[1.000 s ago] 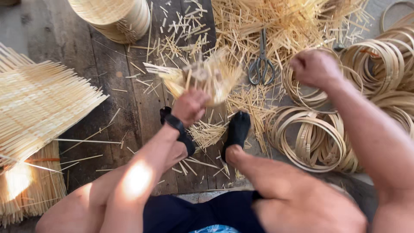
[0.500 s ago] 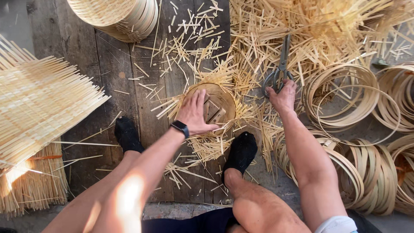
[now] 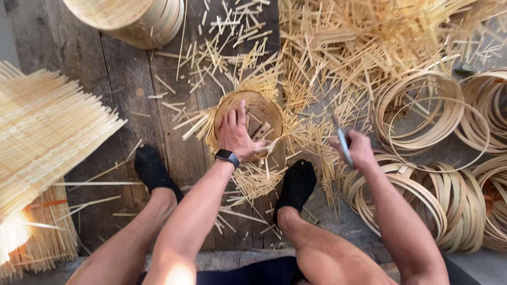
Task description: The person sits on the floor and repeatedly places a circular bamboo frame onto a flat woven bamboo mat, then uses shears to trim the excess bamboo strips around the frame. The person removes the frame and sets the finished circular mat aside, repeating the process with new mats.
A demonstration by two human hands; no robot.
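Head view: your left hand (image 3: 236,132) lies flat, fingers spread, on the round woven piece (image 3: 252,122) between your feet; your right hand (image 3: 358,150) grips scissors (image 3: 343,141). Blades could nick those fingers or loose strips (image 3: 296,132).

A bamboo basket-weaving workshop, worked at floor level. Weathered dark wooden plank floor (image 3: 84,68) littered with pale cut bamboo splints and offcuts (image 3: 338,47). Coiled hoops of thin bamboo strip (image 3: 422,105) heaped at right. Bundles of long straight pale bamboo slats (image 3: 47,132) stacked at left. Round woven bamboo basket (image 3: 132,18) at top. Person sits on the floor in black socks (image 3: 150,169), legs apart around the work.
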